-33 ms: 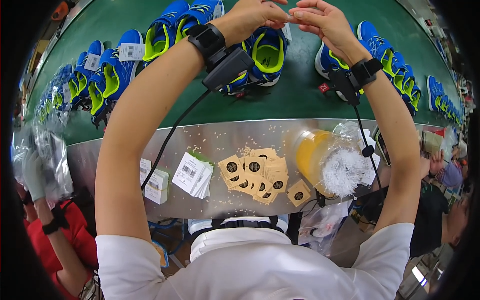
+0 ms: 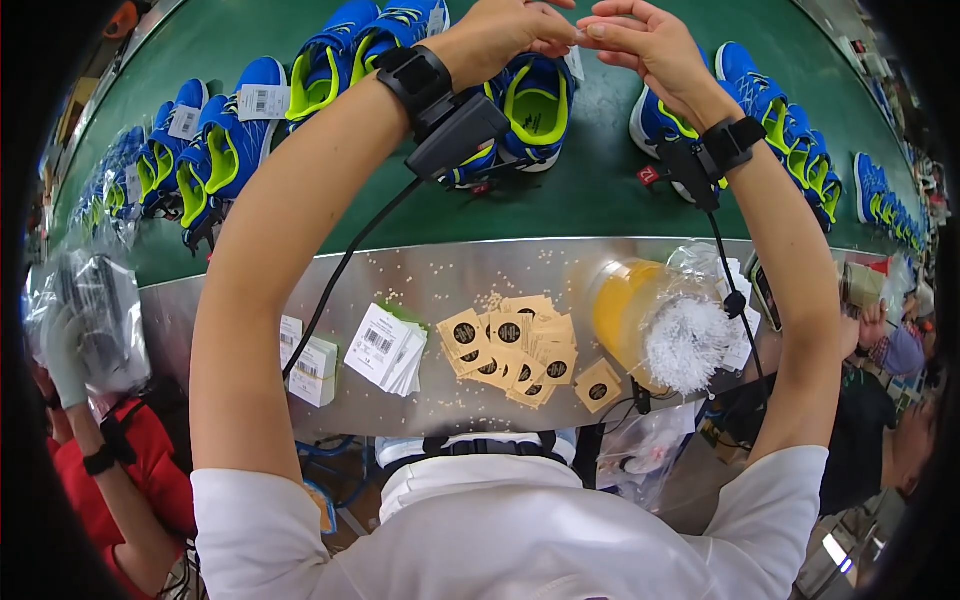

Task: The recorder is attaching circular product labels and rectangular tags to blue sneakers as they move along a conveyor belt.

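Observation:
My left hand (image 2: 508, 38) and my right hand (image 2: 652, 48) meet fingertip to fingertip at the top edge, above a blue shoe with a lime-green lining (image 2: 537, 112). Both hands are closed in a pinch. What lies between the fingertips is too small to make out. Part of a white tag (image 2: 574, 63) shows just under them, beside that shoe. My left hand partly hides the shoe's upper. Under my right wrist stands another blue shoe (image 2: 652, 120), a small red label (image 2: 648, 175) near its heel.
More blue shoes (image 2: 238, 130) line the green conveyor belt (image 2: 600, 205) on both sides. On the metal ledge (image 2: 420, 270) lie white barcode tags (image 2: 385, 350), tan cards (image 2: 508, 345), scattered small pale bits and a yellowish container (image 2: 622, 305) with white plastic fasteners (image 2: 690, 345). Co-workers flank me.
At the left, the co-worker's gloved hand and the clear plastic bag have shifted slightly. My own hands stay in the same place.

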Available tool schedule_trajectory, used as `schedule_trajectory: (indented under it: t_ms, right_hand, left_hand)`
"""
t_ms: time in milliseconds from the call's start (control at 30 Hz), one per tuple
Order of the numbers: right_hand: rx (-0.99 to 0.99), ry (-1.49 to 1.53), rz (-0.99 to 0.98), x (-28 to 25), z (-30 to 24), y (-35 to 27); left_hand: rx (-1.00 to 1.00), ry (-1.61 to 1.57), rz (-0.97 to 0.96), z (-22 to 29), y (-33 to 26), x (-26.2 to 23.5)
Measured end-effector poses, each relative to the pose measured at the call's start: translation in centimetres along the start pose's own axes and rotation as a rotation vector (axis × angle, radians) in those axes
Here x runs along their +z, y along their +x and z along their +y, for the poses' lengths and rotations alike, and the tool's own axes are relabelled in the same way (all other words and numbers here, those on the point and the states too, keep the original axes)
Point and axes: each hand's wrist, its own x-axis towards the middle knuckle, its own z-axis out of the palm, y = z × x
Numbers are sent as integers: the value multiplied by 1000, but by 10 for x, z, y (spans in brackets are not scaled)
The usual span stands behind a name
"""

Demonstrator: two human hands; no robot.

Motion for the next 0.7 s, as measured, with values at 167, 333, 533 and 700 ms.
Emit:
schedule_trajectory:
  t_ms: [167, 333, 533, 700]
  right_hand:
    - [27, -51, -9, 6, 2, 2]
    - [66, -25, -32, 9, 4, 1]
    - [82, -25, -36, 16, 4, 2]
    - [70, -61, -40, 24, 2, 2]
  left_hand:
    - [-9, 61, -2, 0, 0, -6]
    - [-17, 66, 5, -2, -2, -10]
    - [20, 80, -28, -2, -6, -16]
    - [-5, 97, -11, -2, -10, -19]
